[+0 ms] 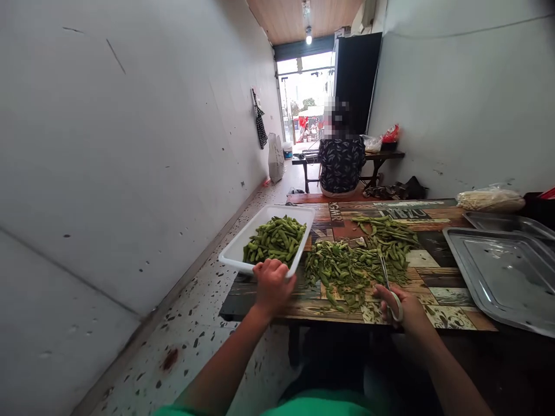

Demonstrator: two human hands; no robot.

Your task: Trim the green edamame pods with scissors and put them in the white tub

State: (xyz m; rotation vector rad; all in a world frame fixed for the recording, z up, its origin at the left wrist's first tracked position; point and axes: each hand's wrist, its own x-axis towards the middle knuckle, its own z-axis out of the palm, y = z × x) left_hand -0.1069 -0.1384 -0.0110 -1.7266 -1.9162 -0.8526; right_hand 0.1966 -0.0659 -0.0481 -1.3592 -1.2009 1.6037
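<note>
My left hand (273,286) is closed over the near rim of a white plastic tray (234,247), which juts past the table's left edge. A heap of green soybean pods (277,238) lies in the tray. With my right hand (401,309) I hold a pair of scissors (384,270), the fingers around the handles and the blades pointing away from me. Beside the blades spreads a pile of trimmed pods and clippings (340,268) on the table. More pods (390,234) lie farther back, to the right.
The wooden patchwork table (437,277) carries metal trays (503,271) at right and a bagged pale bundle (489,199) behind them. A person (341,164) sits ahead at another table (390,155). A white wall (151,144) runs along the left.
</note>
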